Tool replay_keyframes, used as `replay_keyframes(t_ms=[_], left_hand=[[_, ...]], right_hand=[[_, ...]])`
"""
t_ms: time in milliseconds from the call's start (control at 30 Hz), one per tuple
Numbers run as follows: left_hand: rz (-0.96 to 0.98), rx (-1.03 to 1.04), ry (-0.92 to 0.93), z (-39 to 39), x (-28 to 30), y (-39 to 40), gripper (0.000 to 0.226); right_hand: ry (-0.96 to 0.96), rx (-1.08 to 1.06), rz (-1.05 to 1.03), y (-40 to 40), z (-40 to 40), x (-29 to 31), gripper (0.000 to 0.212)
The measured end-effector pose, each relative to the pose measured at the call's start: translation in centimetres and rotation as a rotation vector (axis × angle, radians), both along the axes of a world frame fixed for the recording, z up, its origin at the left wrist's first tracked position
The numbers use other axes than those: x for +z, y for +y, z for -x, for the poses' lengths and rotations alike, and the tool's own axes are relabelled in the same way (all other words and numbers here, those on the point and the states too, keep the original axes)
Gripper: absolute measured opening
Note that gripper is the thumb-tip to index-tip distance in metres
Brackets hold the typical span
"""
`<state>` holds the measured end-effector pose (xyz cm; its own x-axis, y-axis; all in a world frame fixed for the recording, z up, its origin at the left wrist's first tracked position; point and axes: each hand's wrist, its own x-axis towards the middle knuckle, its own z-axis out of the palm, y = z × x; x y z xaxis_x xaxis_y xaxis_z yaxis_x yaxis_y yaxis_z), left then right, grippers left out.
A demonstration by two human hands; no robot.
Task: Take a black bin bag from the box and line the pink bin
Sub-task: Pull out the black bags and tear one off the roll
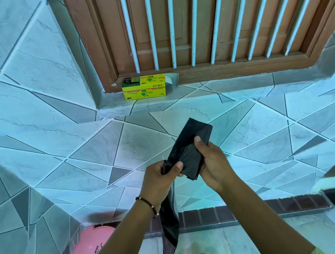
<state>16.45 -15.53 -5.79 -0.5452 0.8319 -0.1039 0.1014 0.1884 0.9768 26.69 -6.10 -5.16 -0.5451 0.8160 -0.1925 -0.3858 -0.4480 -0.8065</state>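
Both my hands hold black bin bag material in front of a tiled wall. My right hand [213, 161] grips a folded roll of black bin bags [194, 142], thumb on top. My left hand [160, 178] pinches a loose black bag [169, 221] that hangs down past my left wrist toward the floor. The yellow box [143, 87] sits on the tiled window ledge above, its right end flap open. The pink bin [87, 250] stands on the floor at lower left, partly hidden behind my left forearm.
A brown wooden window with white bars [202, 23] fills the top. The tiled ledge [221, 94] runs under it. A strip of dark brick tiles [256, 208] lines the wall base, with pale floor below.
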Motion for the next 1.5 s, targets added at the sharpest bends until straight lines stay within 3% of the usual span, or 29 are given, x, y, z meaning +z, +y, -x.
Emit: replay_keyframes(t_ms=[133, 267, 333, 400, 500, 600, 667, 800, 867, 1000, 1067, 1167, 1267, 1367, 1433, 1500], left_hand=[[0.028, 0.068, -0.013, 0.3, -0.4, 0.0, 0.028], [-0.154, 0.251, 0.418, 0.0, -0.1, -0.7, 0.016], [-0.228, 0.092, 0.639, -0.6, 0.3, -1.0, 0.008], [-0.097, -0.096, 0.751, -1.5, 0.2, -0.8, 0.018], [0.045, -0.080, 0.658, -1.6, -0.7, 0.1, 0.037], [0.014, -0.060, 0.478, -1.4, -1.0, 0.7, 0.029], [0.021, -0.092, 0.461, -1.1, -0.8, 0.9, 0.024], [0.160, -0.126, 0.724, 0.6, 0.0, 1.1, 0.027], [0.226, -0.171, 0.890, 1.5, 0.3, 1.2, 0.034], [0.259, -0.260, 1.019, 2.9, 0.7, 1.5, 0.038], [0.267, -0.278, 1.044, 3.5, 0.8, 1.7, 0.037], [0.257, -0.267, 1.032, 4.2, 0.7, 2.0, 0.035], [0.220, -0.234, 1.018, 4.7, 0.4, 2.2, 0.034], [0.159, -0.193, 0.987, 5.3, 0.4, 2.3, 0.034], [0.102, -0.158, 0.971, 6.0, 0.6, 2.6, 0.032], [0.077, -0.120, 0.954, 6.6, 1.3, 3.2, 0.031]], right_hand=[[0.020, -0.023, 0.066, 0.3, 0.2, 0.0, 0.038], [-0.218, -0.009, 0.046, 0.7, 0.2, -0.4, 0.029], [-0.282, 0.007, 0.022, 0.6, 0.3, -0.6, 0.022], [-0.277, 0.047, 0.005, 0.3, 0.3, -0.6, 0.022], [-0.248, 0.107, -0.052, -0.1, 0.6, -0.5, 0.024], [-0.224, 0.125, -0.091, -0.1, 0.8, -0.4, 0.024], [-0.233, 0.164, -0.121, 0.0, 0.7, -0.2, 0.024], [-0.333, 0.173, -0.188, 0.9, 0.2, 0.0, 0.013], [-0.383, 0.123, -0.186, 1.6, 0.0, 0.1, 0.018], [-0.477, 0.045, -0.202, 2.9, -0.2, 0.1, 0.018], [-0.503, 0.035, -0.217, 3.4, -0.2, 0.0, 0.011], [-0.516, 0.015, -0.208, 3.8, 0.1, -0.1, 0.016], [-0.497, 0.004, -0.092, 4.3, 0.4, 0.0, 0.022], [-0.408, 0.046, 0.020, 4.7, 0.6, 0.0, 0.013], [-0.307, 0.096, -0.008, 4.9, 0.7, 0.1, 0.012], [-0.227, 0.199, -0.159, 5.2, 0.7, 0.2, 0.030]])
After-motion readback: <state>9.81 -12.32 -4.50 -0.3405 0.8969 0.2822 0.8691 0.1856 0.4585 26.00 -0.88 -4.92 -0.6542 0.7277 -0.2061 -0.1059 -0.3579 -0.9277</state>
